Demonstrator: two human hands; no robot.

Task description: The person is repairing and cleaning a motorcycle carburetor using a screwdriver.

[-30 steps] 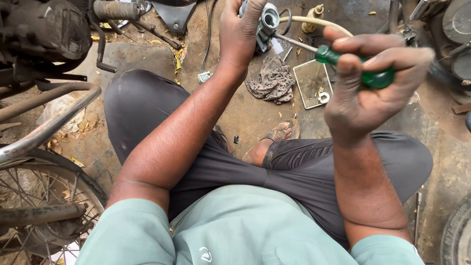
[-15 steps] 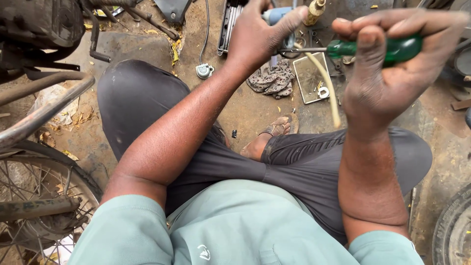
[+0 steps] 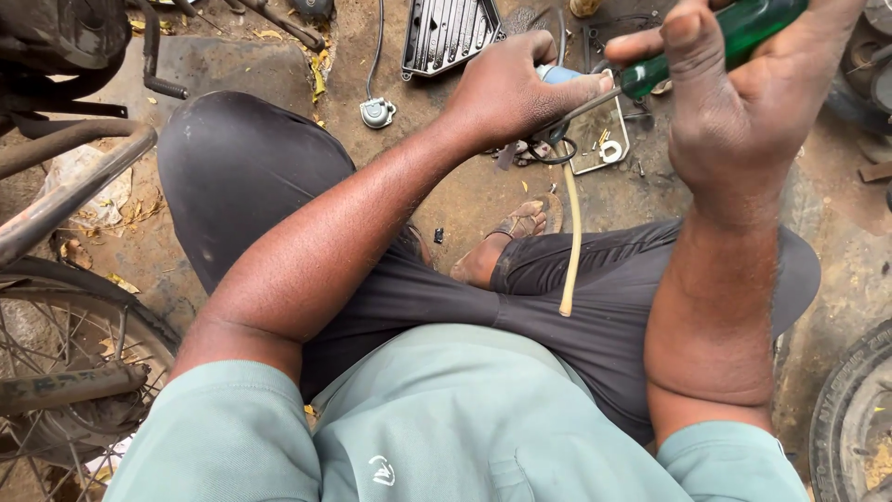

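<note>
Sitting cross-legged on the dirt floor (image 3: 446,200), the person has a spoked wheel (image 3: 65,372) at eight o'clock and a ribbed black cover (image 3: 451,33) at twelve. At one o'clock the right hand (image 3: 743,121) is clenched round the green handle of a screwdriver (image 3: 715,42), its thin shaft slanting down towards the left hand (image 3: 511,93). That hand's grip closes on a small metal part with a blue end (image 3: 557,74) (mostly hidden, possibly a carburettor piece), from which a pale hose (image 3: 571,242) hangs limp. The part looks hard, fairly light and likely oily, best held by its body; the handle suits a full fist.
</note>
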